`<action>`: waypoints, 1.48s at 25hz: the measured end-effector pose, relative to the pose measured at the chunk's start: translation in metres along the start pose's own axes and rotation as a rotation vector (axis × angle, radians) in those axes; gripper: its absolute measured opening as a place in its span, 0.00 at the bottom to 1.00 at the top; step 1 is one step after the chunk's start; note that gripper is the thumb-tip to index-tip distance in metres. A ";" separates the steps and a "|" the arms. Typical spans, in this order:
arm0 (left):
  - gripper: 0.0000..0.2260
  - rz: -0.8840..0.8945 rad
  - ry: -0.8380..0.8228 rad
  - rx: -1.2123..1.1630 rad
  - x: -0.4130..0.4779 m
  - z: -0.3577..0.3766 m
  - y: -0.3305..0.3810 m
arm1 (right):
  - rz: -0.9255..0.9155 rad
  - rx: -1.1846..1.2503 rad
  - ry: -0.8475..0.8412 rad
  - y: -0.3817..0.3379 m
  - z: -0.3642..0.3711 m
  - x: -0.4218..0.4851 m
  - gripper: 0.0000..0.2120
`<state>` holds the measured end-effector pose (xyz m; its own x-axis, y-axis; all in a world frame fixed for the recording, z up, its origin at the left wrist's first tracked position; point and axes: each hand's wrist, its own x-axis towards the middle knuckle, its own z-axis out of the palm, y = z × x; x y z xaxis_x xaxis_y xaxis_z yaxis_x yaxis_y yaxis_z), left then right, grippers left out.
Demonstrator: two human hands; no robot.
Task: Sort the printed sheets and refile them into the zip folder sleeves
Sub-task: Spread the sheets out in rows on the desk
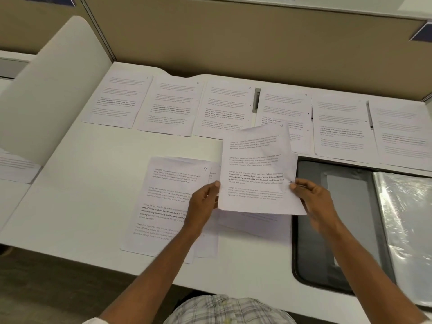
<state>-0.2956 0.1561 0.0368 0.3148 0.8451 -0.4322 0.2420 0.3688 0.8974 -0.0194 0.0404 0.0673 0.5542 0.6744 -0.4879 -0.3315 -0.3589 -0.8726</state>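
Head cam: L grip point(203, 203) & R grip point(314, 202) both pinch one curled white printed sheet point(254, 160) w/ black text.

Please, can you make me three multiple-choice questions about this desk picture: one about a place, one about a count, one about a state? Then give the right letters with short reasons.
1. Where on the white desk does the open black zip folder lie? A. its left end B. the back row C. its right side
2. How many papers make up the back row of printed sheets? A. six B. two C. twelve
3. The white printed sheet in the middle is: A. flat on the desk B. lifted and pinched C. inside a sleeve
Key: 1 C, it lies beyond the right hand; 2 A, six lie side by side; 3 B, the left hand and right hand pinch its side edges.
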 end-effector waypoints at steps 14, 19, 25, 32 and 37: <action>0.12 -0.083 0.177 -0.139 0.018 -0.180 -0.002 | 0.040 -0.050 -0.184 0.031 0.173 -0.038 0.06; 0.13 -0.052 0.205 -0.046 0.041 -0.292 -0.007 | 0.019 -0.115 -0.191 0.048 0.289 -0.041 0.06; 0.10 -0.034 0.263 0.155 0.071 -0.434 -0.007 | 0.038 -0.214 -0.151 0.084 0.436 -0.049 0.10; 0.16 0.000 0.329 0.386 0.086 -0.510 -0.020 | -0.110 -0.475 -0.128 0.111 0.526 -0.059 0.21; 0.21 0.134 0.334 0.502 0.086 -0.520 -0.024 | -0.211 -0.607 -0.115 0.121 0.546 -0.065 0.38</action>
<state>-0.7511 0.4210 0.0240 0.0874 0.9771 -0.1942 0.6479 0.0923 0.7561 -0.5126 0.3054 0.0073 0.4637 0.8231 -0.3278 0.2842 -0.4887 -0.8249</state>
